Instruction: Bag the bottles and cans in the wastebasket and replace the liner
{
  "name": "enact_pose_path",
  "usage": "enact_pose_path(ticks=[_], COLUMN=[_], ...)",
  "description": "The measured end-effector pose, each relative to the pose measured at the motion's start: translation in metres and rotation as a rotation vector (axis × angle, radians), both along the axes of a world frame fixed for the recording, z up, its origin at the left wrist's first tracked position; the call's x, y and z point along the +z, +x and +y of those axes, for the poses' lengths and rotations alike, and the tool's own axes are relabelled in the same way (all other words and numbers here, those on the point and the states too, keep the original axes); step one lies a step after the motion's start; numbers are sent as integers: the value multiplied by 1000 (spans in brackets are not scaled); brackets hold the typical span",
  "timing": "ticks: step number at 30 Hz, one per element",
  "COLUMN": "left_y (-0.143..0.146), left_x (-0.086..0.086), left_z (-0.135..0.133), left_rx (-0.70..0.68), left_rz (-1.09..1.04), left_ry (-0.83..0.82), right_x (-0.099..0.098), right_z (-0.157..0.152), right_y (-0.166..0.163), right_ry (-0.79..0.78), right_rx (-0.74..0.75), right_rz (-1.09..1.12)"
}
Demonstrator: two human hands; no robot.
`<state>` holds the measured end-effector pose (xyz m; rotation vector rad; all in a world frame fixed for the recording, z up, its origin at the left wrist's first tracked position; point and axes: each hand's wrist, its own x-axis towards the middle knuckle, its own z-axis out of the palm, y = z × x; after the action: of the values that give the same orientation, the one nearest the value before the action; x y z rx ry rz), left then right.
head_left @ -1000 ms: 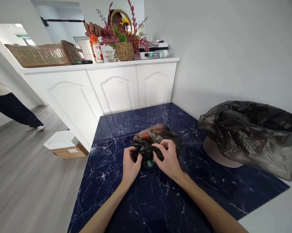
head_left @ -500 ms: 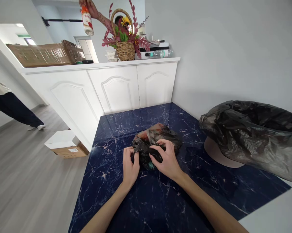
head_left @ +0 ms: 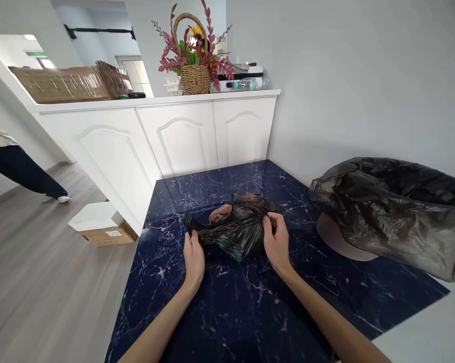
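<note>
A black plastic bag [head_left: 237, 229] lies on the dark blue marbled table in front of me, stretched sideways between my hands. My left hand [head_left: 194, 257] pinches a gathered corner at its left end. On the other side, my right hand [head_left: 277, 239] grips the bag's edge between thumb and fingers. Something reddish-brown [head_left: 220, 214] shows at the bag's far left; I cannot make out what it is. A greenish shape shows dimly through the thin plastic near the front. The rest of the contents is hidden.
A bin lined with a black bag [head_left: 393, 217] stands at the table's right [head_left: 336, 287]. Beyond the table, a white cabinet [head_left: 182, 141] carries a flower basket [head_left: 195, 79], a plastic bottle [head_left: 250, 83] and a taped carton [head_left: 68, 83]. A box [head_left: 102, 224] and a person [head_left: 19, 166] are at left.
My hands have moved apart, pulling the bag wider, with its left corner drawn out. The other person's hand with an orange-capped bottle, above the cabinet, has gone from view.
</note>
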<state>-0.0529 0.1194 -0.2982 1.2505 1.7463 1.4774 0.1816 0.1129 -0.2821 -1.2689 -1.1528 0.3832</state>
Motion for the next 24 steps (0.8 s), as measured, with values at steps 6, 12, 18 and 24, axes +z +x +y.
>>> enact_pose_path(ticks=[6,12,18,24], left_y=[-22,-50,-24,3], left_x=[3,16,36,39], left_z=[-16,-49,-55,-66], left_rx=[-33,-12,-385,-681], left_rz=[9,353,790,892], left_ry=[-26,231,392,340], right_x=[-5,-7,-11,-13], right_z=[-1,-7,-6,1], right_y=[-1,-8,-6,6], right_ry=[-8,61,78,52], right_rx=[10,77,122,81], right_rz=[29,-77,-152,-127])
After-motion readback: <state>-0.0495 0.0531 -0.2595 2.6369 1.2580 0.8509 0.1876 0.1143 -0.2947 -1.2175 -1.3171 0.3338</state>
